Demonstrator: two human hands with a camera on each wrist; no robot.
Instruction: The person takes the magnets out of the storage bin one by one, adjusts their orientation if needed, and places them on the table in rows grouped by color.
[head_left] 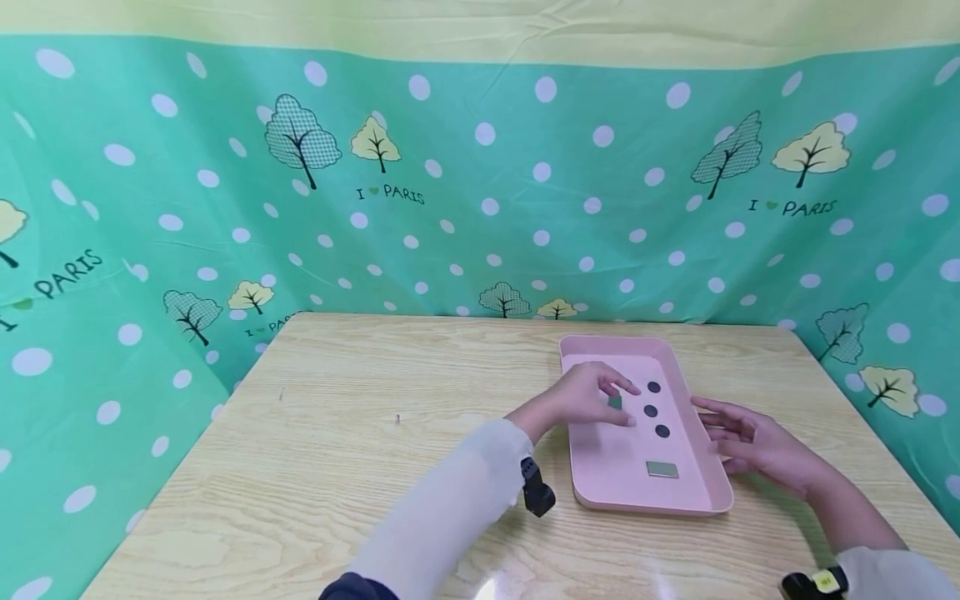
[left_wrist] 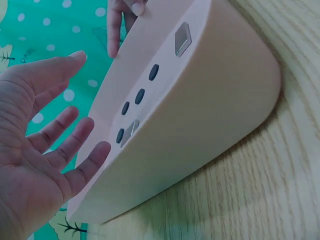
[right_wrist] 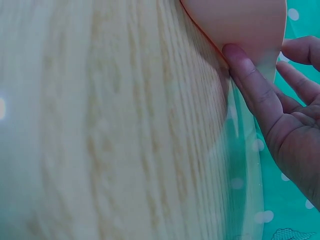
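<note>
A pink tray (head_left: 615,485) stands on the right part of the table. Inside it lie several dark round discs (head_left: 650,411) and two small flat rectangular metal pieces, one near the front (head_left: 662,470). My left hand (head_left: 588,394) hovers over the tray with fingers spread and nothing in them, partly covering the other metal piece (head_left: 615,402). The left wrist view shows that metal piece (left_wrist: 130,133) close to a disc (left_wrist: 120,135). Along the tray's right wall, my right hand (head_left: 761,446) rests its fingers against the outside; a fingertip (right_wrist: 235,52) touches near the lower edge.
The wooden table (head_left: 337,417) extends left of the tray and in front of it. Behind and at the sides hangs a green dotted curtain (head_left: 450,217) with printed trees. Dark wrist cameras sit on both forearms, the left one (head_left: 537,490) just beside the tray.
</note>
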